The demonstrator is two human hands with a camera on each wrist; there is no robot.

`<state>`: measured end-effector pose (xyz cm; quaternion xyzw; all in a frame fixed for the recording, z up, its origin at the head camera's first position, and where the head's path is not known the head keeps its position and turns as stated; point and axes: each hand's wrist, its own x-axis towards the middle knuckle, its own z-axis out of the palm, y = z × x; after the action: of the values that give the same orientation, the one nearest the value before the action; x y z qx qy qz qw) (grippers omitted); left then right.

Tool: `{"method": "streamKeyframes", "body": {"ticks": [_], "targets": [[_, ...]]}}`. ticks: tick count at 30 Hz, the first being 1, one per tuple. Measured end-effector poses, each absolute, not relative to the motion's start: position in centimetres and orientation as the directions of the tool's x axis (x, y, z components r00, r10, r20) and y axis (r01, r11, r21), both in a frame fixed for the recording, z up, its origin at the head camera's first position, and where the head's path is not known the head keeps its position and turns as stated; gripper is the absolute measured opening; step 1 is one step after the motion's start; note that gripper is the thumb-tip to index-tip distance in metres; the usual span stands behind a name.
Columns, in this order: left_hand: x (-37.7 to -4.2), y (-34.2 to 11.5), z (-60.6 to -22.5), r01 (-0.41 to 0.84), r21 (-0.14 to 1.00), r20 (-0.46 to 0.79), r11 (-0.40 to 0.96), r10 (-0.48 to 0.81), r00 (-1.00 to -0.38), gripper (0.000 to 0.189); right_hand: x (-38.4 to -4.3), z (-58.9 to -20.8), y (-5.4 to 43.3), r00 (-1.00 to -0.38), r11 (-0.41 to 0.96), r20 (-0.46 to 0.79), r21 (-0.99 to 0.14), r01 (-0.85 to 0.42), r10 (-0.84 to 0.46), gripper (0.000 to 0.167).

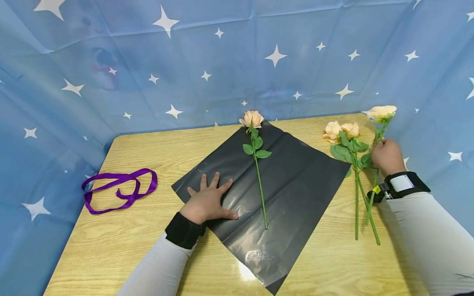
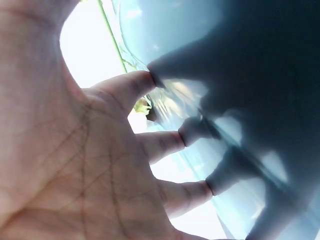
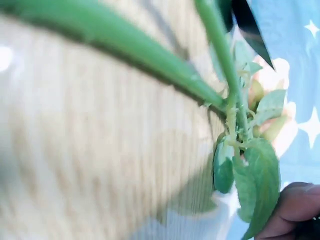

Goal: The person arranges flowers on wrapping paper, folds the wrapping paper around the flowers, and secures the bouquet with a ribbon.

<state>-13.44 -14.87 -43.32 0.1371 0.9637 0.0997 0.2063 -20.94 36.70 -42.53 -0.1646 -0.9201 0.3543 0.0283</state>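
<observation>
My left hand (image 1: 209,202) rests with spread fingers on the left part of a black wrapping sheet (image 1: 300,181). In the left wrist view its palm (image 2: 95,165) faces the sheet's glossy surface, fingertips touching it. One peach rose (image 1: 252,119) lies along the middle of the sheet, bloom toward the back edge. At the right side my right hand (image 1: 387,157) grips the upper stem of another peach rose (image 1: 383,112), its bloom above the fist. Just left of that hand lie two more roses (image 1: 332,130) with crossing stems. The right wrist view shows green leaves (image 3: 257,175) near the fingers (image 3: 297,205).
A loosely looped purple ribbon (image 1: 138,195) lies on the left of the wooden table (image 1: 148,234). Blue cloth (image 1: 222,53) with white stars hangs behind the table and along both sides.
</observation>
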Motion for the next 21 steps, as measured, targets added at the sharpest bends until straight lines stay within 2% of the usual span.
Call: {"method": "streamKeyframes", "body": {"ticks": [6, 12, 16, 21], "targets": [[-13.4, -14.8, -43.1, 0.222, 0.244, -0.374, 0.944, 0.303, -0.876, 0.109, -21.3, -40.9, 34.8, -0.938, 0.654, 0.053, -0.73, 0.198, 0.344, 0.04], [-13.4, -15.0, -42.9, 0.222, 0.247, -0.369, 0.943, 0.303, -0.879, 0.108, -22.8, -37.9, 29.0, -0.946, 0.531, 0.198, -0.846, -0.033, 0.257, 0.032], [-13.4, -15.1, -43.0, 0.222, 0.246, -0.366, 0.943, 0.303, -0.88, 0.108, -23.3, -36.9, 24.0, -0.967, 0.49, 0.193, -0.867, -0.09, 0.165, 0.036], [-13.3, -14.9, -43.0, 0.226, 0.251, -0.366, 0.941, 0.308, -0.878, 0.108, -24.1, -38.3, 18.7, -0.986, 0.612, 0.131, -0.79, -0.04, 0.104, 0.05]]}}
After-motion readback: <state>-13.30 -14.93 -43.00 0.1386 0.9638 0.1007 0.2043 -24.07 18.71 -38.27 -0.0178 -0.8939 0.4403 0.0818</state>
